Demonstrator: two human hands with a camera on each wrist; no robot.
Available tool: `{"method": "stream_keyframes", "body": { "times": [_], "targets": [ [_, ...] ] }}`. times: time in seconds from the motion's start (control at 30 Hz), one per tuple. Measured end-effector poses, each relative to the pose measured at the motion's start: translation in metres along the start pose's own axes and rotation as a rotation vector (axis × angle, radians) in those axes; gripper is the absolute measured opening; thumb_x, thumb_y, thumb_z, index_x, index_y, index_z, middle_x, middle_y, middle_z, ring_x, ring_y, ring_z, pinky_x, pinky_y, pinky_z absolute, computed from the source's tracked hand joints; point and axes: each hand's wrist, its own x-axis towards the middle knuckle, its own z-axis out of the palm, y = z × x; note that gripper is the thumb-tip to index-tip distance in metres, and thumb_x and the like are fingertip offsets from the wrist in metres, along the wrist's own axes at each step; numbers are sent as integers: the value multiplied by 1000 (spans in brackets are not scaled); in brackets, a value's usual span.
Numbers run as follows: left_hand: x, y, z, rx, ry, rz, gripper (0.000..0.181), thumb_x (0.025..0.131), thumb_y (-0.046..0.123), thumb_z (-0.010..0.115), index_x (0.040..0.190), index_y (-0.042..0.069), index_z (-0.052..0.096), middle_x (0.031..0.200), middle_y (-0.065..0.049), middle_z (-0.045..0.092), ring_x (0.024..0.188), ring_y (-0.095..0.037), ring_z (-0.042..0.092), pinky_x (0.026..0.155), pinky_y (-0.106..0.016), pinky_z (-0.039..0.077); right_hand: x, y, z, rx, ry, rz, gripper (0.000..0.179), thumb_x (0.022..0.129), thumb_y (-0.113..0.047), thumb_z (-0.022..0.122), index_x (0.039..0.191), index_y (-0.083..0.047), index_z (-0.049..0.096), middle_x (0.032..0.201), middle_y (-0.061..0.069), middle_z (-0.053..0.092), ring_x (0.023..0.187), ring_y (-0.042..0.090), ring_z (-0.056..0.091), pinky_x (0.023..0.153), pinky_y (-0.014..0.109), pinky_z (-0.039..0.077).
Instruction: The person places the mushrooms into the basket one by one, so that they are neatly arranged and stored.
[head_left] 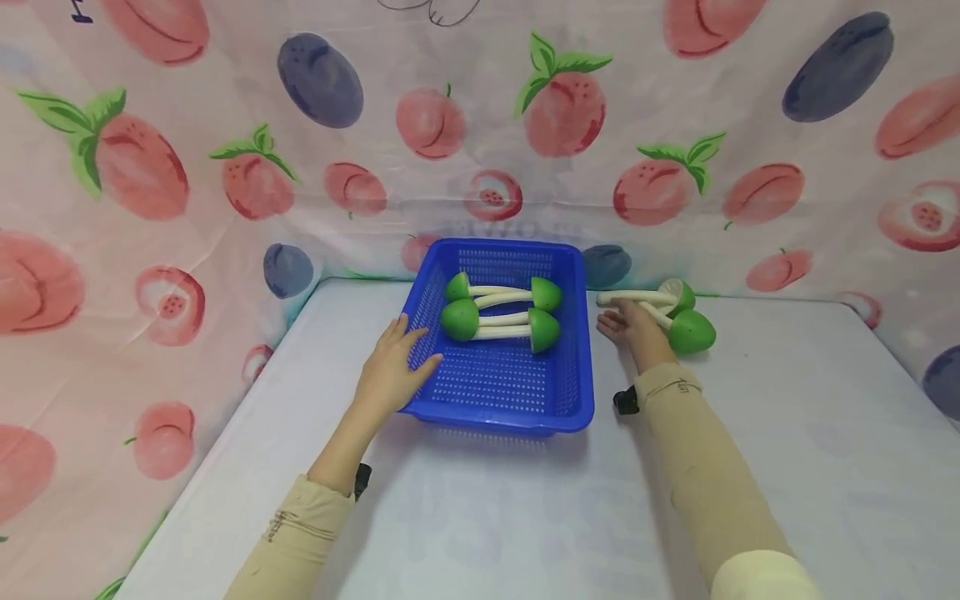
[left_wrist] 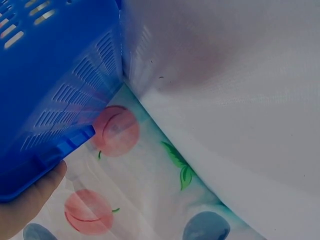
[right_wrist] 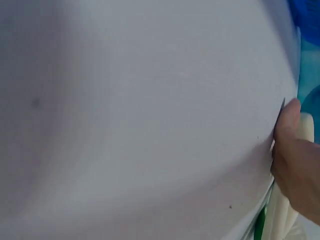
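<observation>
A blue plastic basket [head_left: 491, 415] with slotted sides holds several toy mushrooms [head_left: 543, 329] with green caps and white stems, lying on their sides. At its left rim my left hand [head_left: 390, 371] holds on, thumb and a finger reaching over the inner side; the left wrist view shows a finger along the outside of the rim [left_wrist: 75, 142]. To the right of the basket, my right hand [head_left: 637, 329] is at the stems of two more mushrooms [head_left: 692, 332], fingers loosely extended. In the right wrist view, a pale stem [right_wrist: 306, 125] shows beyond that hand, which covers part of it.
The basket stands on a white-covered table [head_left: 480, 517]. Behind it and on the left hangs a fruit-printed cloth [head_left: 480, 100], meeting the table's back edge close behind the basket and the loose mushrooms.
</observation>
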Motion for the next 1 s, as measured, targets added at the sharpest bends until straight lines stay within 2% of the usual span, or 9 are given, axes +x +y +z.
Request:
{"method": "stream_keyframes", "body": {
  "times": [0.13,0.23,0.27,0.3,0.43,0.53,0.8,0.9,1.0],
  "targets": [
    [-2,0,-2,-2,4,-5,58,91,40,58,136,4,49,152,-24,26,144,-38,19,112,-57,25,-4,-1,3,39,-20,11,57,101,-20,37,151,-28,12,156,-5,18,143,10,24,114,25,26],
    [-4,0,-3,-3,3,0,58,91,40,57,136,5,49,152,-24,26,144,-38,19,112,-57,25,11,-7,-2,103,-30,27,56,100,-20,40,151,-23,16,155,-3,21,143,11,25,115,27,26],
    [-4,0,-3,-3,4,0,58,91,40,57,136,5,49,152,-24,26,144,-38,19,112,-57,25,26,-13,-10,118,-73,49,54,98,-16,48,147,-17,26,151,5,31,139,17,34,113,32,32],
    [-4,-1,-3,-4,5,-1,58,91,40,57,136,5,49,152,-24,26,144,-38,19,112,-57,25,30,-15,-10,129,-66,58,54,97,-15,51,146,-15,29,149,5,35,138,18,36,112,33,34],
    [-6,-1,-4,-6,7,-10,58,91,40,57,136,5,49,152,-23,25,144,-37,18,112,-57,25,19,-17,0,156,-73,99,55,96,-17,52,146,-19,28,150,1,31,141,16,30,114,34,30],
    [-6,-2,-5,-3,11,-9,57,91,40,57,136,5,49,152,-23,26,144,-38,18,112,-57,25,2,-13,14,149,-51,88,60,99,-27,41,151,-29,11,156,-11,13,145,5,13,118,26,17],
    [-2,-1,-8,9,13,3,57,91,40,57,136,4,49,152,-24,25,144,-38,19,112,-58,25,39,-22,2,223,-59,71,59,97,-39,40,150,-32,13,155,-8,17,144,8,18,118,30,18],
    [-1,0,-9,7,9,3,57,91,40,57,136,4,49,152,-24,25,144,-39,18,112,-58,24,41,-22,0,220,-77,62,57,98,-38,37,149,-31,14,155,-7,16,143,8,20,118,30,18],
    [2,0,-10,10,18,11,57,91,39,57,135,3,49,152,-25,25,143,-39,19,112,-58,24,32,-20,3,193,-80,20,54,99,-31,37,149,-27,16,155,-3,17,142,10,24,117,31,22]
  ]
}}
